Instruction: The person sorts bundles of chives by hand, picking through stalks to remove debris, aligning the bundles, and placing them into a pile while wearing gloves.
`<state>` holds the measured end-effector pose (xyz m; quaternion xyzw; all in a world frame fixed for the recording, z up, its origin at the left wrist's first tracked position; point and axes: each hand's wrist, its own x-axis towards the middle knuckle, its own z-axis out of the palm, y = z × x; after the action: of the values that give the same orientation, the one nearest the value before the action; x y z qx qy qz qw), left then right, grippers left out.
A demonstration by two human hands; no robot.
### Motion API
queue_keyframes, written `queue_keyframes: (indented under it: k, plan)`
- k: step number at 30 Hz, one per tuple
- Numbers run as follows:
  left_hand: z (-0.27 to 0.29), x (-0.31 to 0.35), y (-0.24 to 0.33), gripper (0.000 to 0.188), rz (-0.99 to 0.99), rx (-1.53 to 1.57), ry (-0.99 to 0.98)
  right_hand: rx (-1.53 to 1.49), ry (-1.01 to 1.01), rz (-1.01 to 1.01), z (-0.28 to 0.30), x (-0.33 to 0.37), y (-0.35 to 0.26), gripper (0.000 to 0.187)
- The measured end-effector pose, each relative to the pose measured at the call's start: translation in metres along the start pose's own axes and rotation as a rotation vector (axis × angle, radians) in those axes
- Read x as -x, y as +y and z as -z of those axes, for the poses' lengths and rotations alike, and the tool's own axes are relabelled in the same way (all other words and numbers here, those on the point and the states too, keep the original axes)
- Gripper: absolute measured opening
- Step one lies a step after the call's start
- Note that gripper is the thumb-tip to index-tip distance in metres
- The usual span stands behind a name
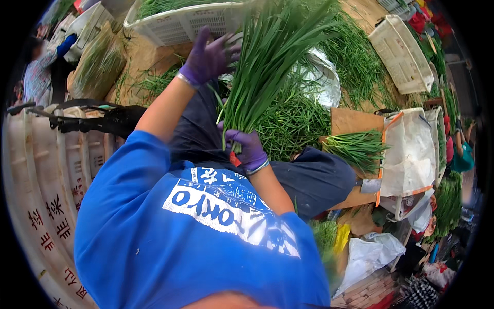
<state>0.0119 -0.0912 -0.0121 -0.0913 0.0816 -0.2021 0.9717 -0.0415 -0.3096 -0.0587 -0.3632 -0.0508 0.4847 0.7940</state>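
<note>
A thick bunch of garlic chives stands upright in front of me, its long green leaves fanning toward the far side. My right hand, in a purple glove, is closed round the pale stem ends. Something small and red shows at that hand's lower edge; I cannot make out its kind. Beside the leaves, my left hand, also gloved in purple, is raised with spread, slightly blurred fingers and holds nothing. Loose chives lie heaped beyond my right hand.
A white plastic crate of greens stands at the far left. Another pale crate sits far right. Trimmed chives rest on a board beside a white-lined crate. At left, another person is near a wrapped bundle.
</note>
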Motion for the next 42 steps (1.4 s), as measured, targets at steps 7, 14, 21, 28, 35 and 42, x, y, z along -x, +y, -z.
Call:
queue_keyframes:
  k: [7, 14, 21, 28, 35, 42]
  plan:
    - [0.122, 0.005, -0.109, 0.033, -0.129, -0.83, 0.701, 0.597, 0.525, -0.204, 0.052, -0.04, 0.05, 0.056]
    - [0.116, -0.014, -0.093, 0.031, -0.391, -0.921, 0.512, 0.707, 0.664, 0.206, 0.034, -0.033, 0.031, 0.075]
    - [0.111, -0.025, -0.076, 0.035, -0.286, -0.885, 0.348, 0.208, 0.415, 0.5, 0.066, -0.058, 0.052, 0.04]
    - [0.117, -0.021, -0.076, 0.026, -0.48, -0.912, 0.43, 0.286, 0.597, 0.451, 0.053, -0.061, 0.055, 0.036]
    - [0.092, -0.004, -0.052, 0.025, -0.512, -1.41, 0.359, 0.61, 0.481, 0.555, 0.07, -0.067, 0.062, 0.047]
    - [0.023, 0.0, -0.028, 0.035, -0.745, -1.294, 0.337, 0.923, 0.573, 0.483, 0.083, -0.065, 0.061, 0.042]
